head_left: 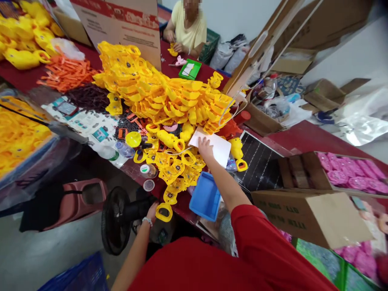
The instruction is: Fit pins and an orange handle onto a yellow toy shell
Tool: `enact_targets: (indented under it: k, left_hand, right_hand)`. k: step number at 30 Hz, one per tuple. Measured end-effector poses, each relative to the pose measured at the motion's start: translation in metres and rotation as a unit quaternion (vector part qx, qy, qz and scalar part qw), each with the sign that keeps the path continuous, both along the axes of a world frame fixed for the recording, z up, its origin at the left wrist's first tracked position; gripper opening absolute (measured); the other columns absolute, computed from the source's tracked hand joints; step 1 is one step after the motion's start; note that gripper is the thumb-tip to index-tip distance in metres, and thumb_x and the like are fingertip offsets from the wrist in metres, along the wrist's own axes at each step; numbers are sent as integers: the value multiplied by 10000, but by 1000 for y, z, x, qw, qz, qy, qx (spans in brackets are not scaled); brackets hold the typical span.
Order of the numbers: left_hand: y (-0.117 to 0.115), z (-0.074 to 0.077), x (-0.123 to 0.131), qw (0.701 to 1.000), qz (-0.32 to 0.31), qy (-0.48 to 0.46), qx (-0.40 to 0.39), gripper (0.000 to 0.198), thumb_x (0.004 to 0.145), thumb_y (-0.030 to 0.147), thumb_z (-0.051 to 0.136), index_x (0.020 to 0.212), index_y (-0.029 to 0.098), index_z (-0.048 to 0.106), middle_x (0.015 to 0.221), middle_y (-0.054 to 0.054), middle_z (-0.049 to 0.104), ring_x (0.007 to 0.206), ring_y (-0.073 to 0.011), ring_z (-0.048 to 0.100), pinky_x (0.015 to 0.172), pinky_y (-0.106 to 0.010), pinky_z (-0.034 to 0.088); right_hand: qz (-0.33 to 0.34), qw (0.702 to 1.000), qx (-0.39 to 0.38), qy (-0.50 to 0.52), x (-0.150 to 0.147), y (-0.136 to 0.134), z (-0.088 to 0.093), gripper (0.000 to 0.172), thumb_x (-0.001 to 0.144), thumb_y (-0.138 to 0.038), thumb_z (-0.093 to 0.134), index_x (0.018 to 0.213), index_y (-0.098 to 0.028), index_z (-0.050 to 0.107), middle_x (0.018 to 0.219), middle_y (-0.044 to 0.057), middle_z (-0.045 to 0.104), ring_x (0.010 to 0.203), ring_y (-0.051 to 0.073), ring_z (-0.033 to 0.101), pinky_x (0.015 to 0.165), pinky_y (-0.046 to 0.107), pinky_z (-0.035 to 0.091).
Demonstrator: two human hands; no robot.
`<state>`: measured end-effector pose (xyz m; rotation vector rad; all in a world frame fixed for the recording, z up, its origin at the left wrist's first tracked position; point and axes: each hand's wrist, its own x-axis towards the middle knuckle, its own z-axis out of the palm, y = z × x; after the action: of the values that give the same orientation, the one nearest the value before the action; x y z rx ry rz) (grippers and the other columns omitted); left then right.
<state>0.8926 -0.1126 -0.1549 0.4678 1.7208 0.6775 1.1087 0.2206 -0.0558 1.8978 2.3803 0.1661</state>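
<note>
My right hand (206,147) reaches across the bench onto a flat white sheet or pad (220,148), its fingers spread over the left part. Yellow plastic toy shells with handle loops surround the sheet, including a whole yellow body (236,148) at its right. My left hand (153,211) is low at the bench's front edge, between the rear of a black fan (138,210) and a yellow shell with a loop handle (164,212). Its fingers are mostly hidden, so I cannot make out a grip. Loose yellow half shells (174,171) lie between my hands, beside a blue plastic bin (206,197).
A big pile of yellow shells (163,91) covers the middle of the bench. Orange parts (68,72) lie left. A co-worker (188,30) sits opposite, holding a yellow piece. Cartons (298,210) with pink parts stand right. A pink chair (81,200) is at lower left.
</note>
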Motion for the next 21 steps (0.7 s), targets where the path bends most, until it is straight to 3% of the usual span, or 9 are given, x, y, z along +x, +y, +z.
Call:
enact_targets:
  k: [4, 7, 10, 13, 16, 18, 21]
  left_hand:
    - [-18, -11, 0, 997, 12, -69, -41, 258, 943, 363, 574, 990, 113, 618, 917, -41, 643, 771, -157, 637, 700, -318, 560]
    - [-45, -11, -22, 996, 44, -63, -44, 240, 933, 347, 592, 936, 109, 618, 866, -25, 633, 735, -146, 625, 675, -298, 550]
    - [-83, 3, -55, 995, 90, -20, -28, 255, 942, 358, 574, 884, 111, 604, 793, -4, 603, 663, -123, 589, 625, -269, 522]
    - [-127, 27, -84, 992, 128, 17, -8, 296, 942, 371, 571, 789, 119, 579, 697, 23, 558, 589, -103, 544, 579, -244, 487]
    - [-171, 50, -103, 988, 152, 32, 7, 356, 911, 364, 616, 658, 130, 528, 597, 52, 491, 545, -96, 505, 558, -231, 452]
    - [-198, 63, -113, 984, 175, 33, 17, 396, 888, 377, 640, 605, 137, 501, 569, 56, 473, 547, -99, 497, 560, -230, 436]
    - [-227, 77, -130, 972, 230, 27, 36, 455, 860, 467, 641, 575, 150, 483, 545, 57, 459, 530, -100, 474, 577, -245, 437]
  right_hand:
    - [-29, 1000, 3, 2, -6, -8, -12, 526, 947, -242, 569, 1425, -208, 353, 1445, 140, 343, 1281, 337, 409, 977, 541, 468]
    - [-46, 999, -5, 15, -9, -9, -19, 563, 942, -228, 565, 1446, -201, 316, 1473, 151, 298, 1316, 356, 355, 1006, 568, 426]
    - [-45, 998, -21, 36, -10, -9, -12, 597, 917, -184, 564, 1453, -161, 300, 1474, 189, 289, 1326, 378, 324, 1014, 590, 387]
    - [-24, 997, -23, 66, -8, -28, 10, 642, 871, -135, 553, 1455, -118, 288, 1497, 238, 214, 1360, 412, 228, 1036, 619, 302]
    - [-13, 995, -1, 102, -10, -87, 31, 576, 903, -175, 465, 1444, -86, 288, 1509, 241, 148, 1390, 374, 153, 1070, 557, 272]
    - [-17, 993, -1, 116, -20, -149, 36, 476, 947, -231, 398, 1389, -60, 360, 1455, 242, 255, 1357, 332, 237, 1076, 510, 291]
    - [6, 991, -48, 122, -51, -248, 24, 380, 955, -300, 455, 1279, -104, 490, 1287, 183, 468, 1201, 294, 441, 994, 462, 394]
